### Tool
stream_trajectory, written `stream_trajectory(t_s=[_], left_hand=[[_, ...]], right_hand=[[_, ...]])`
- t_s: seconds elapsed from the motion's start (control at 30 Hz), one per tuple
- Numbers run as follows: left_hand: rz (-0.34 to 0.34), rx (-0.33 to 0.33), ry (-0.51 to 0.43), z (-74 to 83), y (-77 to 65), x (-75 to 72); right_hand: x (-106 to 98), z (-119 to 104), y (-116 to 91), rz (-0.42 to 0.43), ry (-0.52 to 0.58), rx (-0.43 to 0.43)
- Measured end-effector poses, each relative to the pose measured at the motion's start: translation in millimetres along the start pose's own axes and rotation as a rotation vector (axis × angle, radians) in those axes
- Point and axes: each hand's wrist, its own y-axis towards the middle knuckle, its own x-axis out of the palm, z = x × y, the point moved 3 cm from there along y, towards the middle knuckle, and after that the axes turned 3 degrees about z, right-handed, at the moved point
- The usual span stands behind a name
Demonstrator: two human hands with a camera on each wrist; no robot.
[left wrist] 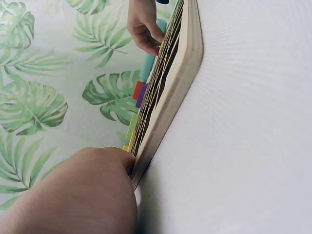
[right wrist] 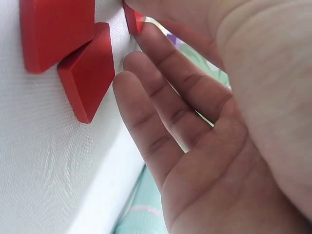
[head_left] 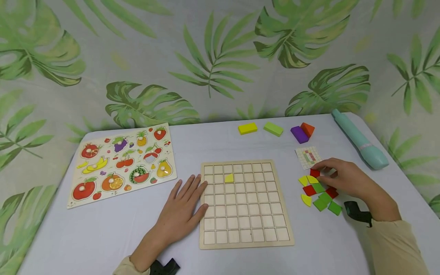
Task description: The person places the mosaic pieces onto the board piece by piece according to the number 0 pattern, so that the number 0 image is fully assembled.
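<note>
My left hand [head_left: 182, 210] lies with its fingers spread, the tips touching the left edge of a square wooden grid board [head_left: 246, 245]. One yellow tile [head_left: 228, 178] with a curved edge sits in a cell near the board's top left. Right of the board, my right hand [head_left: 347, 179] pinches a red square tile [right wrist: 135, 19] between thumb and index finger, while the other fingers stay extended. Around those fingertips lie loose green tiles [head_left: 320, 204], yellow tiles [head_left: 306, 199] and more red tiles [head_left: 309, 190]. A small pattern card [head_left: 304, 157] lies just beyond the hand.
A fruit puzzle board [head_left: 125, 164] lies at the left. Along the back are a yellow block [head_left: 247, 128], a light green block [head_left: 273, 129], a purple block [head_left: 300, 135] and an orange block [head_left: 308, 129]. A teal bottle-shaped object [head_left: 361, 141] lies at the right edge.
</note>
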Motion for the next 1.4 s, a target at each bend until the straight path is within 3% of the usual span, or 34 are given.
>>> stream_trajectory(t_s=[0.47, 0.83, 1.4], left_hand=[[-0.008, -0.003, 0.003, -0.1, -0.1, 0.6], [-0.014, -0.009, -0.008, 1.0, 0.0, -0.3], [-0.005, -0.011, -0.021, 1.5, -1.0, -1.1]], right_hand=[[-6, -12, 1, 0.033, -0.016, 0.009], [-2, -53, 21, 0.06, -0.026, -0.163], [28, -115, 51, -0.001, 0.067, -0.291]])
